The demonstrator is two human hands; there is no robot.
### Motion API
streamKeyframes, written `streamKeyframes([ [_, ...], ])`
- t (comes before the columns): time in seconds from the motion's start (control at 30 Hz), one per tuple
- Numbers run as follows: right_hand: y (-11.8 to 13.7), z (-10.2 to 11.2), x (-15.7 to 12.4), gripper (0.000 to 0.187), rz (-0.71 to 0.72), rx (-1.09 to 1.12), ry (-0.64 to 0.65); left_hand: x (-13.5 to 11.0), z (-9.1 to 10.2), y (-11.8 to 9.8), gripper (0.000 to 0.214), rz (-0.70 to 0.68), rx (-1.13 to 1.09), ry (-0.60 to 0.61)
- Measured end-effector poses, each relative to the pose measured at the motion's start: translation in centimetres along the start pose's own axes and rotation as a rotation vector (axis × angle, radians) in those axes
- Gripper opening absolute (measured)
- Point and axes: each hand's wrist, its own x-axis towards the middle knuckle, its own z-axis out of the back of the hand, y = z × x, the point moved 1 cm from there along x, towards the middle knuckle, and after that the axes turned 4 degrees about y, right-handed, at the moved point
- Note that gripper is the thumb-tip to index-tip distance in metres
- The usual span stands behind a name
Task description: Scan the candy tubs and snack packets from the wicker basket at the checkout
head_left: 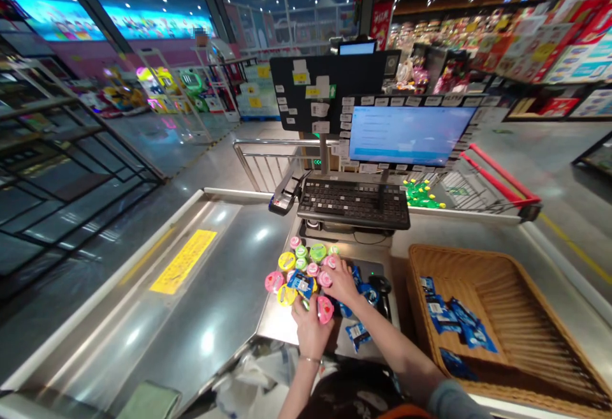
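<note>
Small round tubs with pink, yellow and green lids lie clustered on the metal counter, among them a yellow-lidded tub and a green-lidded tub. A blue wrapped packet rests on top of them. My left hand, a bracelet at its wrist, curls at the near side of the cluster, around a pink-lidded tub. Reaching in from the right, my right hand has its bent fingers on a small pink tub; its fingertips are partly hidden. More blue packets lie beneath my right forearm.
A wicker basket with several blue packets stands at right. Behind the tubs are a keyboard, a monitor and a card terminal. A black handheld scanner lies beside my right forearm. White plastic bags hang at the near edge.
</note>
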Motion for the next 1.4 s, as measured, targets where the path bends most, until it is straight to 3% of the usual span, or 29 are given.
streamKeyframes([
  [0.3,-1.2,1.1,0.4,0.046,-0.090,0.415,-0.332,1.0,2.5,-4.5,0.045,-0.127,-0.007,-0.026],
  [0.4,-1.6,2.5,0.3,0.043,-0.106,0.525,-0.450,1.6,3.9,-6.0,0.045,-0.206,-0.031,-0.067],
  [0.5,-1.9,5.9,-0.9,0.043,-0.107,0.583,-0.541,2.4,5.5,-8.7,0.046,-0.326,-0.103,-0.116],
  [0.6,-2.8,11.2,-3.6,0.048,-0.057,0.609,-0.644,3.0,6.5,-12.6,0.053,-0.494,-0.214,-0.117],
  [0.7,-5.1,16.2,-7.6,0.049,-0.110,0.524,-0.756,2.9,6.5,-17.2,0.054,-0.665,-0.318,-0.031],
  [0.8,-8.9,19.1,-12.3,0.048,-0.274,0.413,-0.873,2.0,5.0,-21.8,0.052,-0.859,-0.368,0.125],
  [0.9,-13.5,19.4,-16.7,0.049,-0.559,0.287,-0.815,0.9,2.2,-25.6,0.057,-1.041,-0.315,0.334],
  [1.0,-17.3,18.1,-19.7,0.052,-0.853,0.159,-0.460,0.1,-1.3,-28.0,0.064,-1.195,-0.173,0.542],
  [1.07,-18.9,17.1,-20.8,0.050,-0.934,0.162,-0.351,-0.2,-3.7,-28.8,0.073,-1.290,-0.060,0.663],
  [1.2,-20.7,15.4,-21.3,0.052,-1.032,0.172,-0.186,-0.1,-7.7,-29.0,0.091,-1.313,0.163,0.814],
  [1.3,-21.4,14.7,-21.3,0.066,-1.098,0.175,-0.057,-0.1,-9.0,-28.9,0.091,-1.269,0.314,0.866],
  [1.4,-21.6,14.5,-21.4,0.077,-1.146,0.138,-0.004,-0.5,-8.9,-29.3,0.089,-1.205,0.410,0.869],
])
